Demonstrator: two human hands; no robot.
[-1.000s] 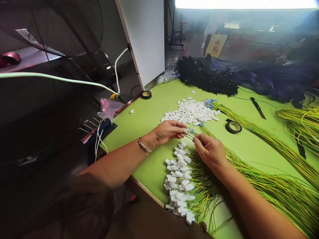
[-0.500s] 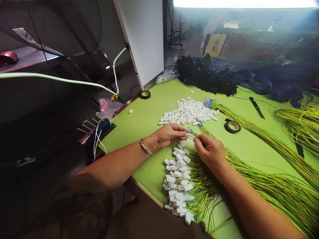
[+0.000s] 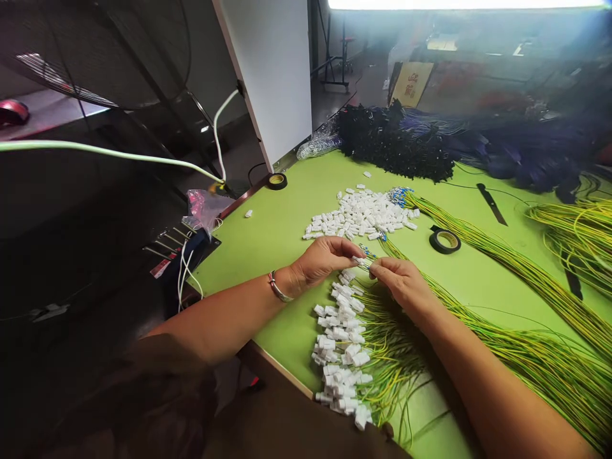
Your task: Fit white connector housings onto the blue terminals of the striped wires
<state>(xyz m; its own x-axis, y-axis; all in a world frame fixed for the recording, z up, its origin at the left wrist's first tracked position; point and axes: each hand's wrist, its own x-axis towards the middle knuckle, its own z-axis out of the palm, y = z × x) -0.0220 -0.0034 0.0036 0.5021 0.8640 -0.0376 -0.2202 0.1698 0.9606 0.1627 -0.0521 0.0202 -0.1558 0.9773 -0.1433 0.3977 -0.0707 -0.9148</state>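
Between thumb and fingers, my left hand pinches a small white plastic connector housing. Close on its right, my right hand is closed on a thin wire whose tip meets the housing; how deep the tip sits is too small to tell. Just below both hands runs a stack of white housings fitted on yellow-green wires. Beyond my fingers lies a heap of loose white housings. Blue-ended terminals on a wire bundle touch the heap's right side.
A roll of black tape lies right of my hands, another tape roll by the white panel. A dark blade rests farther right. Black connectors with dark cables are piled at the back of the green table.
My right hand has come slightly nearer the left, bringing the wire tip up to the housing. Its fingers now lie flatter. The view has shifted slightly.
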